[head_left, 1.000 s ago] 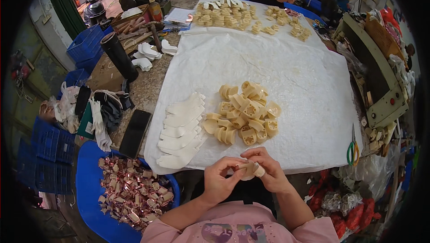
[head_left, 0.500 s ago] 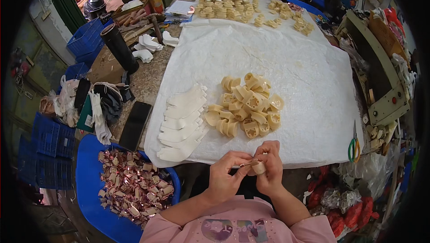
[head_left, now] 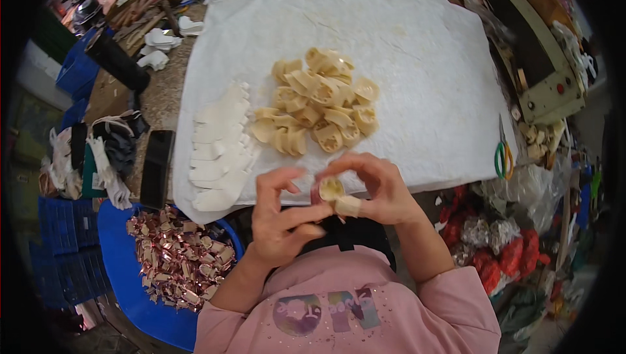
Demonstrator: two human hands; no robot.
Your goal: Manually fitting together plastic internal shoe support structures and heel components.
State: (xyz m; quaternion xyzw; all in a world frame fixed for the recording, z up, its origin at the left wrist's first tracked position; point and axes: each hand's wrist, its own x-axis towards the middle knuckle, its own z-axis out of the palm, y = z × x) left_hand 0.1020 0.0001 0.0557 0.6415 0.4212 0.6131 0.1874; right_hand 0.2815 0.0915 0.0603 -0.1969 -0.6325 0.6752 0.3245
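In front of my chest, just off the table's near edge, my right hand grips a small cream plastic part. Its round hollow end faces up, and a pinkish edge shows on its left side. My left hand is slightly blurred, its fingers spread apart; one fingertip reaches the part's left side. Beyond my hands lies a heap of similar cream plastic parts on the white sheet. Left of that heap, a row of overlapping white curved pieces runs toward the near edge.
A blue tub of small copper-and-beige pieces stands at lower left. A phone, gloves and a black cylinder sit along the left. Scissors lie at the right edge, near a beige machine.
My view has tilted down and turned, so the table appears higher and further left. My left hand has spread its fingers; the right still holds the part, whose hollow end now shows.
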